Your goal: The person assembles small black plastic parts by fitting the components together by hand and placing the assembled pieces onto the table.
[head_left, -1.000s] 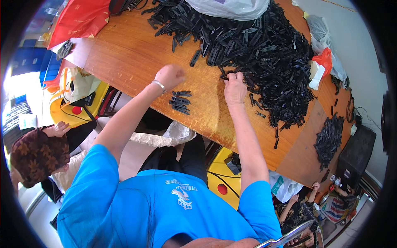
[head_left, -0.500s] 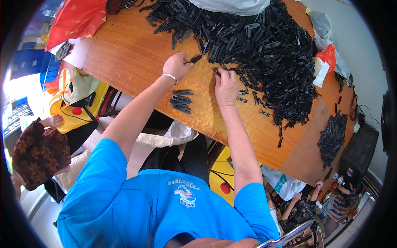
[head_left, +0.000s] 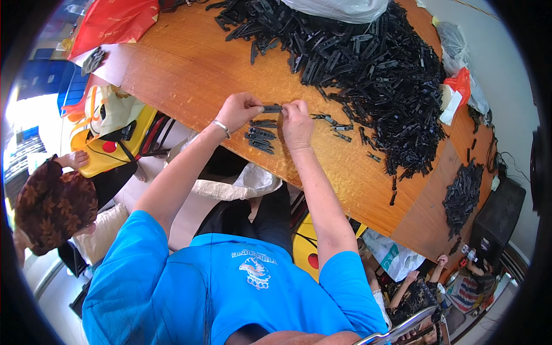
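Now our L hand [head_left: 236, 113] & R hand [head_left: 297, 123], wider apart a sec ago, share 1 blk pc [head_left: 272, 108], fingers pinched nearly closed on its ends, far side of small row [head_left: 261, 134], left of main heap [head_left: 374, 80].

Wooden table [head_left: 184, 75], orange-brown, worn finish, seen from where I stand. Directly on it: large heap of black parts [head_left: 368, 75], far side. Loose black pieces [head_left: 343, 127] strewn between heap and near edge. Small group of black parts [head_left: 261, 135] near that edge, roughly side by side, well apart from heap. Second, smaller black pile [head_left: 463, 198] toward the right end. Red bag [head_left: 115, 26] at far left.
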Tool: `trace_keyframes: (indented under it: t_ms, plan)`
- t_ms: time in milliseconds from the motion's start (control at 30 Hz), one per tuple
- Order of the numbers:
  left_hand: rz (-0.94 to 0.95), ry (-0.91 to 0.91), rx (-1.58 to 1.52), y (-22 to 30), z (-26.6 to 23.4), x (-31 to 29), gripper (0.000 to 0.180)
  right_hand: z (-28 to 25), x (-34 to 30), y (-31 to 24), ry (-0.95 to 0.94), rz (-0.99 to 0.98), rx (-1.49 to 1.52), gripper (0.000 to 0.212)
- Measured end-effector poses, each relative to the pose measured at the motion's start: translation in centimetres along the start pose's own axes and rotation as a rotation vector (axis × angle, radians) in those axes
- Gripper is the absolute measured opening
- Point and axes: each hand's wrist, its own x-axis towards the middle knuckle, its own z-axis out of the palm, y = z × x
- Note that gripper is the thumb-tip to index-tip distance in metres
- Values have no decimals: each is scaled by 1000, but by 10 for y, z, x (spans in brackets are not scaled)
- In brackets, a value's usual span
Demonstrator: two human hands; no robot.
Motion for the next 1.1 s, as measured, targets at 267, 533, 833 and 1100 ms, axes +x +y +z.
trace_keyframes:
  t_ms: [267, 533, 833, 1100]
  plan:
    - [120, -12, 217, 8, 12, -1, 15, -23, -12, -4, -4, 94, 123, 12]
    - [305, 12, 384, 25, 32, 15, 20, -15, -25, -1, -95, 593, 542, 15]
    - [343, 44, 388, 18, 35, 27, 19, -5, -15, 5, -76, 525, 287, 23]
    - [443, -48, 542, 17, 19, 36, 20, -23, 17, 5, -335, 421, 95, 27]
